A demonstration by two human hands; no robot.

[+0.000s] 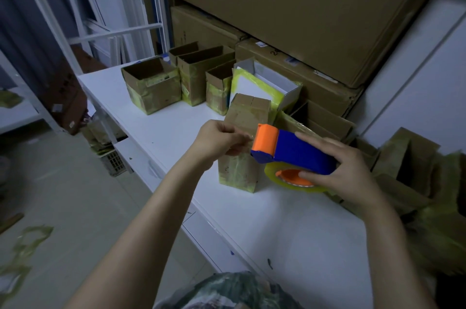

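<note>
A tall, narrow cardboard box (245, 117) with closed top flaps and yellowish tape round its base stands upright on the white shelf (290, 228). My right hand (350, 172) grips a blue and orange tape dispenser (295, 149) carrying a yellowish tape roll (290, 182), held against the box's right side. My left hand (222, 140) pinches the free end of the clear tape beside the dispenser's orange head, in front of the box.
Several open, taped cardboard boxes (151, 84) stand in a row at the back of the shelf, with a white box (272, 86) among them. Large cartons (302, 13) are stacked behind. More open boxes (408, 172) crowd the right. Tape scraps (27, 240) litter the floor at left.
</note>
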